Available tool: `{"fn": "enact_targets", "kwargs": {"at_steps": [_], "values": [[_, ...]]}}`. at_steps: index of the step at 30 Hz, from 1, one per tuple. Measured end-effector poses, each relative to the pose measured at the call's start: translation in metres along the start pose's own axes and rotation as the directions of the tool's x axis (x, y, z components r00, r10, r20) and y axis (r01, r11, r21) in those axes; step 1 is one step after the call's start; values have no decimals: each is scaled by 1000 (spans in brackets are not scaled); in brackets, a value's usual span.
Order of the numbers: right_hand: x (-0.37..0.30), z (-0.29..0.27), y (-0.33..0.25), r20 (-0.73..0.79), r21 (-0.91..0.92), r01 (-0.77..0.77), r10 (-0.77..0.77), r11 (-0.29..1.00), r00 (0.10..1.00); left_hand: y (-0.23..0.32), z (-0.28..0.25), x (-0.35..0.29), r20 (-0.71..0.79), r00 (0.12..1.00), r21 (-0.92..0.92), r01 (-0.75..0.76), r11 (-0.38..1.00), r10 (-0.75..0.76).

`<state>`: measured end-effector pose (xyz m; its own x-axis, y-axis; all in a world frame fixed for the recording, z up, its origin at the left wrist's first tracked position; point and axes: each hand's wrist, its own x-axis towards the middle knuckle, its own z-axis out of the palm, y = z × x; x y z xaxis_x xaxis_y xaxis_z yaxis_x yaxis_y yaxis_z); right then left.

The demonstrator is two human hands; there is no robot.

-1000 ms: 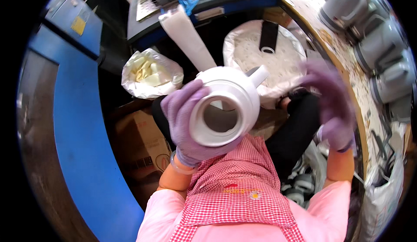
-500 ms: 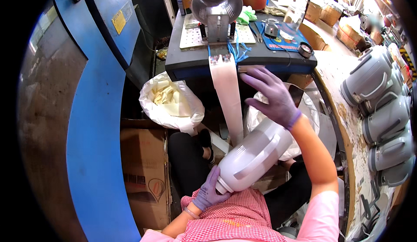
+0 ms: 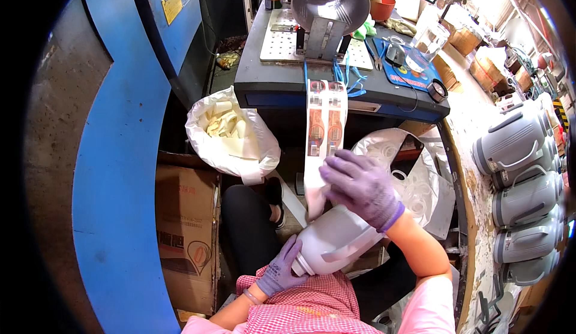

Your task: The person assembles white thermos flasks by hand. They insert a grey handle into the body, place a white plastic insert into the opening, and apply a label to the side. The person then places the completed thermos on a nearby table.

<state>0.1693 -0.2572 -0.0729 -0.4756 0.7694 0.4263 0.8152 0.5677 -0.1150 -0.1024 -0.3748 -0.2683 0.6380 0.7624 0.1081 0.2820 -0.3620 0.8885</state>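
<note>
Across my lap, a pale grey plastic jug body (image 3: 336, 241) with a moulded handle lies tilted, its neck toward my left. My gloved left hand (image 3: 282, 268) is wrapped round that neck. A strip of printed labels (image 3: 326, 121) on pale backing hangs from the desk edge toward the jug. My gloved right hand (image 3: 365, 191), slightly blurred, is over the far end of the jug, its fingers closed at the strip's lower right edge. Its palm side is hidden. Above the strip, a metal bracket (image 3: 324, 39) stands before a large dark round reel (image 3: 332, 4).
A white bag of crumpled yellowish backing paper (image 3: 198, 133) stands left of the strip. Another white bag holding clear plastic rings (image 3: 414, 193) is at right. Several grey jugs (image 3: 522, 193) line the right-hand bench (image 3: 465, 154). A cardboard box (image 3: 186, 238) and blue panel (image 3: 123, 184) are at left.
My right hand has moved down and left from beside the desk edge to the strip's lower part. Printed labels now show on the strip below the desk. My left hand stays on the jug's neck.
</note>
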Motion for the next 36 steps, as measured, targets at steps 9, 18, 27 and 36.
{"fn": "enact_targets", "kwargs": {"at_steps": [9, 18, 27, 36], "values": [[74, -10, 52, -284, 38, 111, -96, 993, 954, 0, 2, -2, -4, 1000, -20, -6, 1000, 6], [98, 28, 50, -288, -98, -80, 49, 992, 956, 6, 1, -4, 33, 998, -35, 59, 998, -58], [-105, -44, -41, -358, 601, -263, 548, 755, 756, 7, 21, -11, -8, 995, 30, 101, 994, -101], [-251, 8, -23, 277, 961, -22, 959, -276, 65, 11, 47, -6, 11, 999, 74, 41, 996, -42]]}}
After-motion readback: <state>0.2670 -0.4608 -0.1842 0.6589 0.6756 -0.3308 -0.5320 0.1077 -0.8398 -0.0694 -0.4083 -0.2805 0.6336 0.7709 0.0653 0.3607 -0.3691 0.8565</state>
